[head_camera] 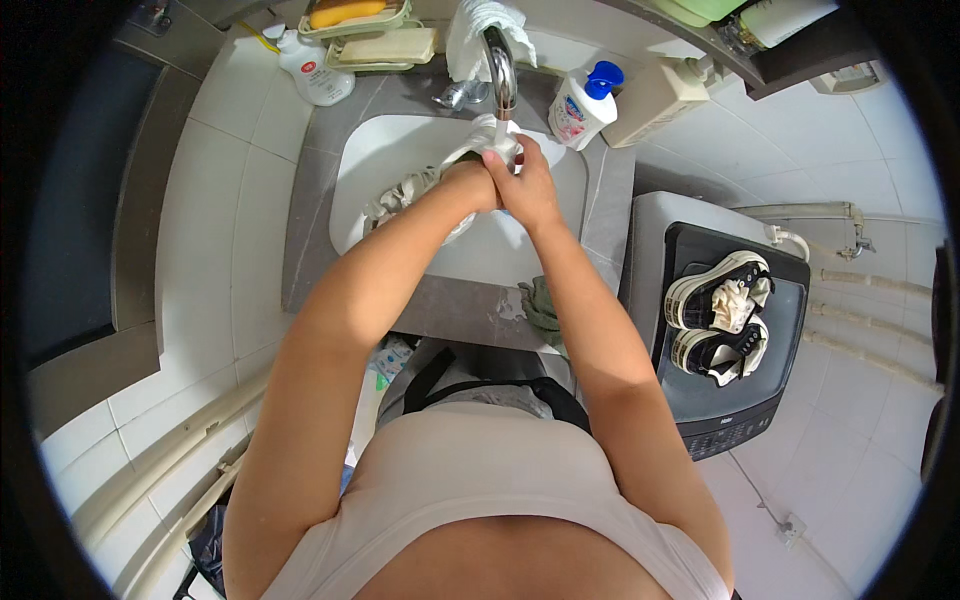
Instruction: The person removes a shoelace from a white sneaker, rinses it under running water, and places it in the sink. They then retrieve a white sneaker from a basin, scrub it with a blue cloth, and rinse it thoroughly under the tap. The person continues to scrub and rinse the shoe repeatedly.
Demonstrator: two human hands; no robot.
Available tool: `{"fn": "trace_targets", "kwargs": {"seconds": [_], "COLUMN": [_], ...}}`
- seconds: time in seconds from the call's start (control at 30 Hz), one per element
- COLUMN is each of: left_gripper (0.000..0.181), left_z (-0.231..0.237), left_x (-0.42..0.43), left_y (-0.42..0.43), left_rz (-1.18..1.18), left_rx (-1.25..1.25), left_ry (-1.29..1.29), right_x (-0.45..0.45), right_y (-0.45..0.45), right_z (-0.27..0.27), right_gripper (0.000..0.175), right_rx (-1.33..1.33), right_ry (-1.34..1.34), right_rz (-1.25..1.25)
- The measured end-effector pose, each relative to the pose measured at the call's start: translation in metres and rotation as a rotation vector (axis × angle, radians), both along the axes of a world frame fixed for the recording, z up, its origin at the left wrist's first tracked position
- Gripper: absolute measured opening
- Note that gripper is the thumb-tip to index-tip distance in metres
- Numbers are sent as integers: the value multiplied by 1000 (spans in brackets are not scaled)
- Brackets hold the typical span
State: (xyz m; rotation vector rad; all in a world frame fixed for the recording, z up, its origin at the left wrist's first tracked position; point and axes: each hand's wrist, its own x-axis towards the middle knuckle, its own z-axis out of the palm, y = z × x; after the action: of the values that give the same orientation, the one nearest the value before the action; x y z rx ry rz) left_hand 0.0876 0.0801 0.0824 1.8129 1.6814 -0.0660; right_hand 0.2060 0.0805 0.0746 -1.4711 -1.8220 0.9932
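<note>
Water runs from a chrome faucet (504, 75) into a white washbasin (349, 161). Just below the spout, my left hand (471, 184) is at a wet white item (480, 139), apparently a shoe or cloth; its fingers are mostly hidden by the item and my other hand. My right hand (529, 176) touches the item's right side, thumb and fingers curled around its edge near the stream. White laces or crumpled fabric (405, 193) lie in the basin to the left. A white cloth (480, 37) is draped over the faucet's base.
Behind the basin stand a white bottle (319, 75), soap dishes (382, 46), a blue-topped pump bottle (581, 109) and a beige bottle (656, 101). A green rag (541, 307) hangs at the counter's front edge. Black-and-white sneakers (716, 300) rest on a washing machine (780, 360) at right.
</note>
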Motion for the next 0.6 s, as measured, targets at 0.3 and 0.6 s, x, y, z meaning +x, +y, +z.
{"fn": "trace_targets", "kwargs": {"seconds": [0.3,0.6], "left_gripper": [36,21], "left_z": [31,27], "left_x": [-17,-22], "left_y": [-5,-5], "left_rz": [-312,-490], "left_rx": [118,425], "left_ry": [174,115], "right_x": [1,10], "right_y": [17,35], "right_z": [32,38], "right_gripper": [44,15], "right_rx": [57,877], "right_ry": [-393,-484], "right_rz": [76,654]}}
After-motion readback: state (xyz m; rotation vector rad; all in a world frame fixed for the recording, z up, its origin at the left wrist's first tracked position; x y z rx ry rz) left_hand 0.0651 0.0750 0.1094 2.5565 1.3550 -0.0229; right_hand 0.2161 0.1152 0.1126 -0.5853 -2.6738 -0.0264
